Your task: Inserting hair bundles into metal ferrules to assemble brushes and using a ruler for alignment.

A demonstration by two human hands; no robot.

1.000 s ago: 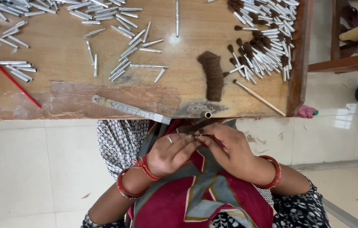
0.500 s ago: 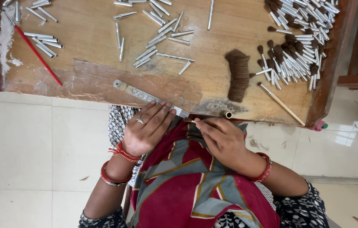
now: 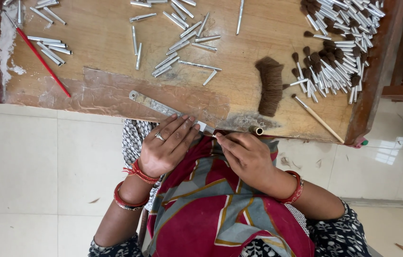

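My left hand [image 3: 165, 147] lay flat at the near edge of the wooden tabletop [image 3: 106, 43], its fingers [image 3: 182, 126] stretched out and slightly spread, their tips resting on the end of a flat metal ruler [image 3: 151, 102] that ran slantwise along the edge. My right hand [image 3: 246, 154] sat just beside it, over my red patterned lap cloth [image 3: 211, 209], its fingers curled narrow with the tips pinched together near the tabletop's edge; whether they held anything I could not tell, since the thing, if any, was too small to make out. A short metal tube [image 3: 257, 130] stood at the edge just beyond that hand. Further in lay a dark brown tuft of bristle hair [image 3: 270, 85], with a thin wooden stick [image 3: 318, 119] to its right. A heap of silver ferrules with brown brush tips [image 3: 337, 62] filled the far right corner, loose empty silver ferrules [image 3: 182, 43] were scattered across the middle, and a thin red stick [image 3: 39, 57] lay slantwise at the left. Red bangles [image 3: 137, 173] circled both my wrists.
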